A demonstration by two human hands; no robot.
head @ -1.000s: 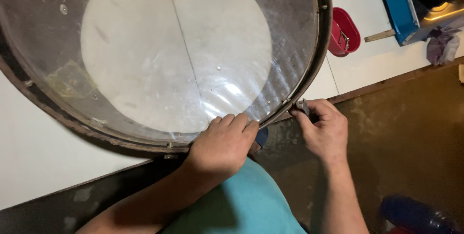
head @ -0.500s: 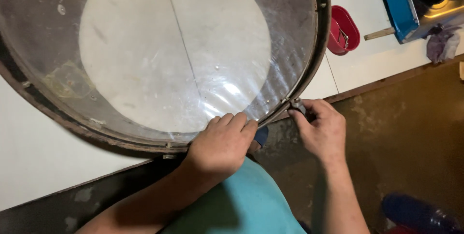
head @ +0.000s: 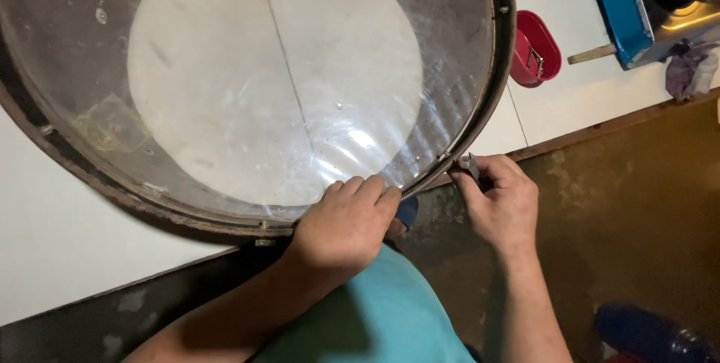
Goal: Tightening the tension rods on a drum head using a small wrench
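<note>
Metal tool [head: 470,164] half-hidden in right hand [head: 501,202]

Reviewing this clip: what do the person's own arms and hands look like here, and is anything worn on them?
Both hands are bare: no gloves, rings, watch or bands show on the left hand or the right hand. Both forearms are uncovered as far as the picture's lower edge, with no sleeve cuffs in view. Between the arms lies a turquoise garment, plain and unmarked, on the person's body.
</note>
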